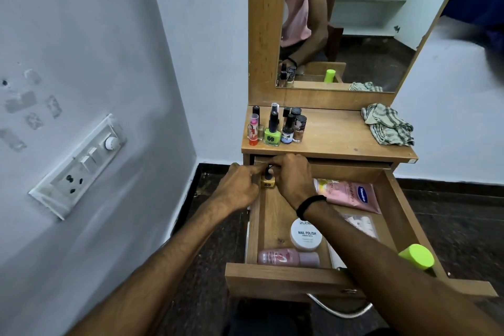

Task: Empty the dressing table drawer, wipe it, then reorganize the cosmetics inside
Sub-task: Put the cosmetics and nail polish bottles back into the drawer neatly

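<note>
I see the left hand and right hand pinching a small mustard-yellow nail polish bottle, black-capped, in the far left corner of the open wooden drawer. A loose pinch could topple it.

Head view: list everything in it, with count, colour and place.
nail polish bottle: one, yellow, black cap, drawer back left
small bottles: several, mixed colours, tabletop left
cloth: one, checked grey-white, tabletop right
Vaseline tube: one, pink, drawer back
wipes jar: one, white, drawer middle
pink bottle: one, lying, drawer front
green cap: one, lime, drawer front right
drawer: one, wooden, open
mirror: one, above tabletop
switchboard: one, white, far left
left hand, right hand: both hold the nail polish bottle
</note>
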